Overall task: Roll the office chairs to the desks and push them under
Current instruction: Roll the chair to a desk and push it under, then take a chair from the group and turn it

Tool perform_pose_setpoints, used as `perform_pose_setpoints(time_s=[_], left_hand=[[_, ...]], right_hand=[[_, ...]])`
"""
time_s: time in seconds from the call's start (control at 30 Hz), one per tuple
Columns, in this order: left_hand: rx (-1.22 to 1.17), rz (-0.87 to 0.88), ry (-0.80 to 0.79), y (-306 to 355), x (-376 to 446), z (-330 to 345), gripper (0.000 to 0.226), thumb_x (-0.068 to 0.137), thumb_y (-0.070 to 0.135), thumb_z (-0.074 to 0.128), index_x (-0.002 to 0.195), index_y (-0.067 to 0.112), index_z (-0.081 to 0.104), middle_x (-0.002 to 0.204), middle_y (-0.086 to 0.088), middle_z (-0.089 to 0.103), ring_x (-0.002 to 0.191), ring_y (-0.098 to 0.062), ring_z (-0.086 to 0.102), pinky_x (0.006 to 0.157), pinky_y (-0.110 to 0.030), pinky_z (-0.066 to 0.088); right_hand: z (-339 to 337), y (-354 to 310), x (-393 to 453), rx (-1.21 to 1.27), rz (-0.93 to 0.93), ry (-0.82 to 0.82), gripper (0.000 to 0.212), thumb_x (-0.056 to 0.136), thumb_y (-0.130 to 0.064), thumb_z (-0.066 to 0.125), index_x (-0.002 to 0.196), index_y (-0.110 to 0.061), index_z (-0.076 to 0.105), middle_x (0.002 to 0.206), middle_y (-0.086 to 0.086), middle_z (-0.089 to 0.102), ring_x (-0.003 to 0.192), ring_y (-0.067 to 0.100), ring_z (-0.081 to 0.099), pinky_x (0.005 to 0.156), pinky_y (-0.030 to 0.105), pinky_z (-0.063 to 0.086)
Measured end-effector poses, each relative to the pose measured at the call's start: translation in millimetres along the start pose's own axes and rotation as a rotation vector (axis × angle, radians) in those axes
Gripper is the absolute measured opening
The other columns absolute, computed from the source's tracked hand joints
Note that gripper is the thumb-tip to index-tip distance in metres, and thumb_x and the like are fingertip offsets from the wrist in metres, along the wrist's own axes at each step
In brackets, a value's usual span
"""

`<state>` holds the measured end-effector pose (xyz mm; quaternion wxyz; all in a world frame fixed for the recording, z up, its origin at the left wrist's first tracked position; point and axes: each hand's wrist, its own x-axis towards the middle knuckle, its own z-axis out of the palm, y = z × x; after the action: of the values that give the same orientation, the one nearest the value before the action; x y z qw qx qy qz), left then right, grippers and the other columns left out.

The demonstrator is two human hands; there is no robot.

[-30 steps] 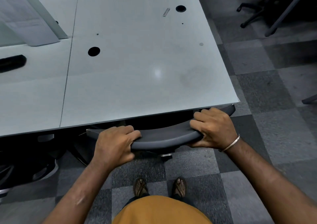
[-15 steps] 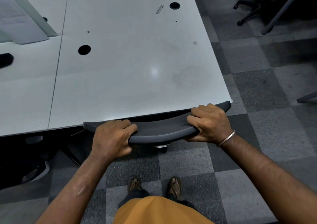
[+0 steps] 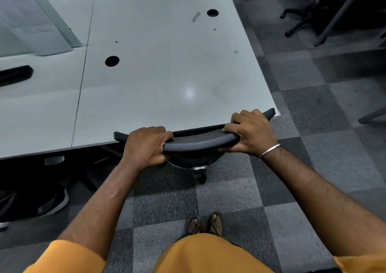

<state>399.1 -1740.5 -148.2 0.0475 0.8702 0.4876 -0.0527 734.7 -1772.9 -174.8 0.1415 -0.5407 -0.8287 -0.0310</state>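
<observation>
Fingers of both hands are curled tight over the chair back (image 3: 196,142), left hand (image 3: 146,146) near its left end, right hand (image 3: 250,134) near the right. The back sits right against the desk (image 3: 167,74) edge, one caster (image 3: 201,177) showing on the carpet (image 3: 229,195).

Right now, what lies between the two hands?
Only the bare top rail of the chair back, gripped by the left hand and right hand, in the head view.

Checkered carpet floor (image 3: 309,109); glass partition (image 3: 31,26) far left; sandals (image 3: 205,224).
</observation>
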Motion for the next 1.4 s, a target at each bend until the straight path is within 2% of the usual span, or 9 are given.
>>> perform_pose_setpoints(time_s=[0.07,0.17,0.27,0.4,0.63,0.77,0.93,1.1,1.4], left_hand=[[-0.028,0.021,0.007,-1.0,0.9,1.8,0.049,0.068,0.059,0.063,0.114,0.043,0.065,0.096,0.015,0.065,0.088,-0.016,0.065,0.067,-0.033,0.052],[-0.087,0.043,0.063,2.3,-4.2,5.1,0.062,0.068,0.086,0.057,0.115,0.047,0.065,0.097,0.020,0.066,0.091,-0.011,0.064,0.067,-0.029,0.043],[-0.193,0.054,0.137,10.8,-11.2,2.1,0.067,0.073,0.097,0.046,0.113,0.048,0.070,0.096,0.023,0.069,0.088,-0.005,0.064,0.069,-0.029,0.041],[-0.601,0.015,0.261,32.1,-22.8,-3.4,0.047,0.088,0.080,0.053,0.108,0.044,0.075,0.100,0.030,0.072,0.098,0.007,0.065,0.087,-0.034,0.054],[-0.779,0.177,0.394,109.3,-26.1,-2.0,0.036,0.094,0.042,0.073,0.126,0.026,0.071,0.122,0.017,0.070,0.117,-0.003,0.063,0.097,-0.041,0.051],[-0.709,0.273,0.379,165.0,-3.6,-0.7,0.049,0.094,0.038,0.075,0.139,0.024,0.063,0.142,0.014,0.060,0.135,-0.008,0.053,0.108,-0.043,0.044],[-0.667,0.277,0.317,242.9,52.0,-1.8,0.047,0.097,0.032,0.073,0.141,0.024,0.060,0.144,0.014,0.058,0.137,-0.007,0.051,0.109,-0.042,0.044],[-0.711,0.179,0.286,318.9,111.4,-0.1,0.046,0.096,0.030,0.068,0.141,0.025,0.060,0.141,0.015,0.060,0.135,-0.004,0.049,0.112,-0.030,0.040],[-0.667,-0.030,0.136,376.4,215.0,9.7,0.056,0.094,0.039,0.069,0.146,0.024,0.054,0.146,0.008,0.056,0.135,-0.014,0.048,0.111,-0.035,0.040]], right_hand=[[0.2,-5.1,-6.1,0.027,0.088,0.004,0.057,0.065,-0.081,0.074,0.100,-0.035,0.072,0.094,-0.010,0.060,0.091,0.019,0.058,0.079,0.039,0.037],[-0.6,-18.0,-17.3,0.074,0.187,0.032,0.065,0.059,-0.075,0.080,0.108,-0.034,0.070,0.111,-0.009,0.062,0.111,0.021,0.058,0.094,0.042,0.038],[0.2,-24.8,-26.6,0.111,0.258,0.014,0.073,0.058,-0.065,0.085,0.120,-0.031,0.066,0.135,-0.006,0.058,0.143,0.022,0.042,0.119,0.045,0.025],[3.3,-38.6,-38.1,0.167,0.364,0.015,0.082,0.065,-0.043,0.085,0.140,-0.032,0.055,0.162,-0.004,0.037,0.160,0.019,0.006,0.127,0.040,-0.008],[-12.1,-28.7,-77.7,0.318,0.248,-0.007,0.092,0.087,-0.027,0.074,0.164,-0.027,0.024,0.174,-0.007,0.003,0.160,0.017,-0.005,0.128,0.055,0.006],[-19.1,23.5,-108.8,0.429,0.295,-0.030,0.089,0.091,-0.021,0.071,0.164,-0.029,0.021,0.174,-0.011,0.002,0.160,0.010,0.003,0.128,0.047,0.007],[-25.0,130.0,-154.2,0.452,0.415,-0.112,0.080,0.094,-0.023,0.069,0.163,-0.028,0.029,0.171,-0.007,0.018,0.158,0.008,0.015,0.129,0.043,0.015],[-36.4,234.5,-188.4,0.449,0.460,-0.224,0.073,0.095,-0.025,0.070,0.159,-0.028,0.037,0.169,-0.004,0.027,0.156,0.010,0.021,0.128,0.043,0.022],[-51.2,379.0,-159.1,0.365,0.490,-0.404,0.077,0.097,-0.045,0.067,0.160,-0.015,0.034,0.171,0.004,0.022,0.157,0.020,0.023,0.126,0.040,0.025]])
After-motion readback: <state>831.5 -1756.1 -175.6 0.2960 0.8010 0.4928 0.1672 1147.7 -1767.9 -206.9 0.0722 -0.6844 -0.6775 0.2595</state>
